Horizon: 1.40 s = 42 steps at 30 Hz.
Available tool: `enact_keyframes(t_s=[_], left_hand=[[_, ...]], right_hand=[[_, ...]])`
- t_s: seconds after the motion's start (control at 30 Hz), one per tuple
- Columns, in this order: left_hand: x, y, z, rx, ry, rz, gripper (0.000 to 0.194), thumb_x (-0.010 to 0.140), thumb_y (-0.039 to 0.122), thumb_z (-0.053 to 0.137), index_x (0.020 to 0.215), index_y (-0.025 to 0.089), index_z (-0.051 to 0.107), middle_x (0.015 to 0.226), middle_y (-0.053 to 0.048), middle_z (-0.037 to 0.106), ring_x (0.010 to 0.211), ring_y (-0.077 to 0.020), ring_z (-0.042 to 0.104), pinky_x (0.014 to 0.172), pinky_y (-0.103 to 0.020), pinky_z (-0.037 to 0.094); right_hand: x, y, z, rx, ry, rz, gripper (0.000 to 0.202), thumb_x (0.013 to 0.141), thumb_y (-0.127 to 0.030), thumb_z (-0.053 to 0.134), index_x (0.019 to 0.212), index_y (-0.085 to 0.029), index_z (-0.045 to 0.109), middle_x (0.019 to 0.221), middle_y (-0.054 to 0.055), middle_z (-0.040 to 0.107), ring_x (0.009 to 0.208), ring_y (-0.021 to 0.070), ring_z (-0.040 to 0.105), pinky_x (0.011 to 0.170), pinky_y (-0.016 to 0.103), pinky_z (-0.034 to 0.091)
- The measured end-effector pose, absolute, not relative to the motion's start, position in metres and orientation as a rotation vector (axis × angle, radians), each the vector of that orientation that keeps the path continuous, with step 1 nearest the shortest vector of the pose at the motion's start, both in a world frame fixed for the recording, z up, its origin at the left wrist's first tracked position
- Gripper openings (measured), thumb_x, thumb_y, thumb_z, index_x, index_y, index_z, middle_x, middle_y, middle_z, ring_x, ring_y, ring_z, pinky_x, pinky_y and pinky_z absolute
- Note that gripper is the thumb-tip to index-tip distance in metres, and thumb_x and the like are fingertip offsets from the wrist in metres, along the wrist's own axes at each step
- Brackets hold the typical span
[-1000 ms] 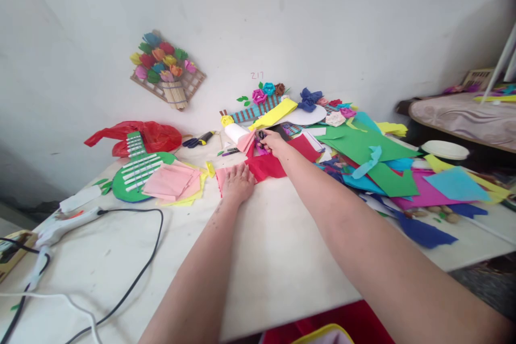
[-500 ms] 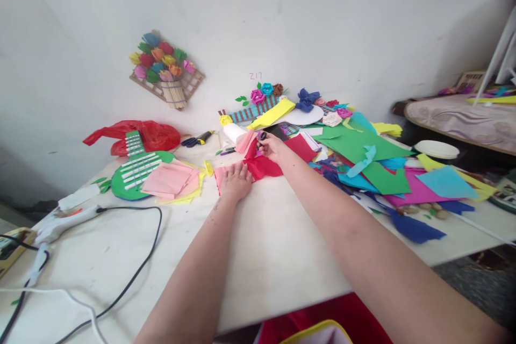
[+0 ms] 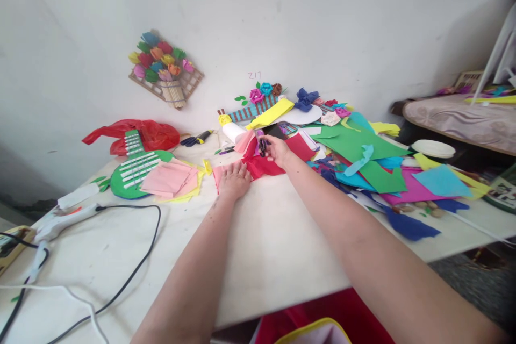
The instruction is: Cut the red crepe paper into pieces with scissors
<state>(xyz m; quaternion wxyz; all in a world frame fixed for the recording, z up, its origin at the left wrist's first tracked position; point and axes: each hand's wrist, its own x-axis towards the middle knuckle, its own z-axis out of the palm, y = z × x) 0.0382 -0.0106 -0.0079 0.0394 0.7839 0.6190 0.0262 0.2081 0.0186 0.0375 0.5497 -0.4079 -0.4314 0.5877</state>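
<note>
With my left hand (image 3: 236, 180) flat, fingers slightly spread, on the pink paper (image 3: 219, 174) to prevent slippage, I grip a small dark object (image 3: 263, 146) in my right hand (image 3: 276, 151), best held clear of the red paper (image 3: 262, 168) between both hands.

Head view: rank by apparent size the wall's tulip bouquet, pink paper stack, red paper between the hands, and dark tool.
1. Tulip bouquet
2. Pink paper stack and red paper: order unsure, the red partly covered
3. Dark tool, partly hidden by the right hand
</note>
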Motion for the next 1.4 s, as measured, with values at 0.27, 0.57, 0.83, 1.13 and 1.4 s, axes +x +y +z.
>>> enact_keyframes(t_s=[0.27,0.57,0.83,1.13,1.4], left_hand=[[0.037,-0.007,-0.011,2.43,1.905,0.078,0.058,0.089,0.045,0.014,0.144,0.027,0.023,0.152,0.001,0.015,0.139,-0.0241,0.011,0.11,-0.046,0.014],[0.038,-0.009,-0.01,2.38,1.903,0.078,0.061,0.089,0.046,0.012,0.145,0.024,0.02,0.152,0.003,0.011,0.139,-0.0237,0.009,0.111,-0.044,0.011],[0.038,-0.009,-0.008,2.382,1.895,0.064,0.062,0.089,0.046,0.01,0.146,0.022,0.018,0.152,0.003,0.009,0.139,-0.0242,0.007,0.111,-0.043,0.009],[0.039,-0.011,-0.006,2.383,1.903,0.049,0.061,0.089,0.046,0.01,0.146,0.023,0.018,0.152,0.003,0.011,0.139,-0.0239,0.008,0.111,-0.044,0.01],[0.039,-0.01,-0.008,2.39,1.897,0.041,0.062,0.089,0.045,0.01,0.146,0.021,0.018,0.152,0.002,0.01,0.139,-0.0243,0.007,0.111,-0.044,0.009]], right_hand=[[0.206,0.009,0.021,-1.077,-1.242,1.18,0.022,0.085,-0.029,0.047,0.099,-0.019,0.06,0.057,-0.004,0.052,0.041,0.0062,0.044,0.032,0.014,0.022],[0.213,0.009,0.014,-1.019,-1.3,1.244,0.026,0.084,-0.023,0.039,0.105,-0.023,0.053,0.064,-0.002,0.059,0.055,0.0121,0.06,0.034,0.014,0.032],[0.208,0.003,0.019,-1.07,-1.268,1.159,0.026,0.076,-0.016,0.048,0.101,-0.022,0.053,0.06,-0.005,0.056,0.049,0.0088,0.055,0.037,0.012,0.032],[0.204,0.006,0.018,-1.13,-1.273,1.138,0.053,0.071,-0.002,0.057,0.12,-0.021,0.049,0.071,-0.003,0.061,0.055,0.0065,0.056,0.05,0.015,0.045],[0.2,-0.01,0.034,-1.314,-1.405,1.187,0.02,0.077,-0.024,0.066,0.093,-0.012,0.067,0.048,-0.006,0.051,0.037,0.0031,0.04,0.036,0.014,0.031]])
